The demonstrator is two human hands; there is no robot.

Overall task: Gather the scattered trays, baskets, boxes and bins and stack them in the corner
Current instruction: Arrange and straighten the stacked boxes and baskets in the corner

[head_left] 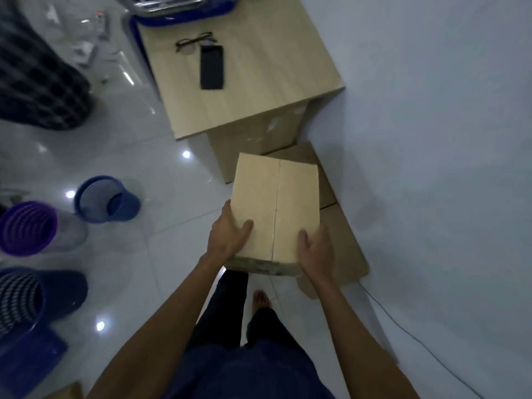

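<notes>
A closed cardboard box (pixel 276 203) is held between both hands above a larger flat cardboard box (pixel 345 240) that lies on the floor against the wall. My left hand (pixel 230 234) grips its near left edge with the thumb on top. My right hand (pixel 316 249) grips the near right corner, thumb on the lid. On the floor to the left lie a blue mesh bin (pixel 106 200), a purple mesh bin (pixel 28 228) and a dark blue basket (pixel 34 300), all tipped on their sides.
A low wooden table (pixel 247 70) stands ahead with a black phone (pixel 212 67) and glasses (pixel 193 43) on it. The white wall (pixel 446 139) runs along the right, with a cable (pixel 417 341) at its foot. A blue tray (pixel 31 358) lies at lower left.
</notes>
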